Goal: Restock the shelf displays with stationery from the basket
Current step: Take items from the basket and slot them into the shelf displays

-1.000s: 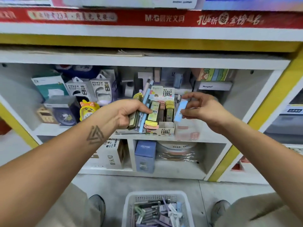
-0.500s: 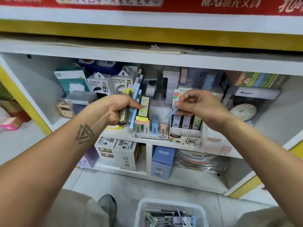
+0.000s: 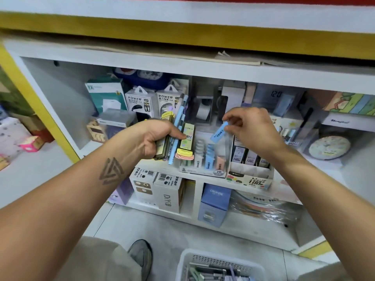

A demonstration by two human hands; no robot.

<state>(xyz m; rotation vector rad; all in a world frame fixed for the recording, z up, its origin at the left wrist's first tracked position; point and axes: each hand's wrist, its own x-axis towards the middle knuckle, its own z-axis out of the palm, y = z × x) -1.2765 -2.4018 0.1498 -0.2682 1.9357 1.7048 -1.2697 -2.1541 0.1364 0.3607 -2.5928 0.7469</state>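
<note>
Far left, a pink box [image 3: 32, 143] sat on a neighbouring shelf. Inside the white shelf [image 3: 182, 65], a teal box [image 3: 106, 96] and two power bank packs [image 3: 154, 103] stood at the back left. The left hand [image 3: 160, 138] was clamped around a bundle of stationery [image 3: 178, 138]: blue pens, a yellow-green lead case with the thumb pressed on it, yellow and pink caps at the bottom end. The bundle hung just above the shelf edge, beside the 2B display box [image 3: 205, 161], which held grey, blue and pink lead cases upright. The right hand [image 3: 251, 130] pinched a small blue lead case [image 3: 219, 132] between thumb and fingertips, tilted, just above the 2B display box and apart from the left hand's bundle. To the right, touching that box, a second display box [image 3: 249, 177] marked 100 held dark cases. Far right, a round patterned item [image 3: 329, 148] leaned at the back. Below: DIY boxes [image 3: 166, 191], a blue Crunre box [image 3: 215, 203]. The white basket [image 3: 194, 258] sat on the floor at bottom centre with more stationery in it, near a grey shoe [image 3: 142, 256].
</note>
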